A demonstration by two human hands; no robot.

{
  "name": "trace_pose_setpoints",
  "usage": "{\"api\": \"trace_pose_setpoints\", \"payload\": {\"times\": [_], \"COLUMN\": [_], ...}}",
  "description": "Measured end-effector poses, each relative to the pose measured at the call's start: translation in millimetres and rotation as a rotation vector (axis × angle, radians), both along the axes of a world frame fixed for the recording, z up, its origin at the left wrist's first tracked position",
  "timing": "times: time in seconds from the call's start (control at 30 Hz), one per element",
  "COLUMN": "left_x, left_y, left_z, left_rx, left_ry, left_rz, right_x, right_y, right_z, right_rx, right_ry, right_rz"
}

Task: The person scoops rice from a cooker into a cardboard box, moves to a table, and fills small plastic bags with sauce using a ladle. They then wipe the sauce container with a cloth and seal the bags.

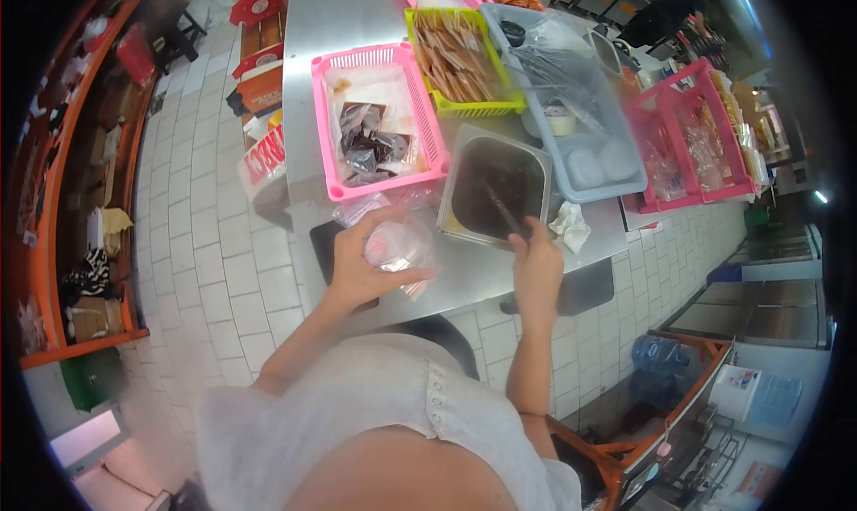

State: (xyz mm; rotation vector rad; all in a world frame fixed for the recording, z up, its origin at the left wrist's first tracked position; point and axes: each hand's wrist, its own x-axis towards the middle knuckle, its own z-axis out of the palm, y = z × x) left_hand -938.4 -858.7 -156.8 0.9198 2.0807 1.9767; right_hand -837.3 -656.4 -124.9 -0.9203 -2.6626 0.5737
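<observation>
We see our left hand [361, 265] with its fingers curled around one small clear plastic bag [395, 246], held above the steel surface [464, 274]. Our right hand [536, 265] has its fingers closed on one dark utensil [504, 212] dipping into the metal pan [496, 185] of dark sauce just beyond them. Past the left fingers sit two pink baskets [375, 123]; no writing on them is readable.

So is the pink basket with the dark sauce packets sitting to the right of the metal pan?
No, the pink basket sits left of the metal pan, with the dark packets lying inside it.
</observation>
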Motion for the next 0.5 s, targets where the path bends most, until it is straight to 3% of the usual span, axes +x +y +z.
{"api": "trace_pose_setpoints", "payload": {"times": [0.13, 0.27, 0.37, 0.5], "left_x": [-16.6, -18.4, -19.0, -23.8], "left_y": [-1.4, -3.2, -0.7, 1.8], "left_z": [-9.3, -11.6, -18.3, -11.7], "left_rx": [0.059, 0.184, 0.168, 0.146], "left_ry": [0.022, -0.170, -0.235, -0.155], "left_rz": [-0.066, -0.062, -0.060, -0.089], "right_x": [1.7, 9.0, 3.0, 8.7], "right_y": [22.7, 49.7, 59.7, 57.5], "right_z": [16.1, 28.5, 22.4, 4.6], "right_rx": [0.235, 0.557, 0.552, 0.318], "right_ry": [-0.245, -0.101, 0.072, 0.136], "right_rz": [0.078, 0.083, 0.187, 0.270]}}
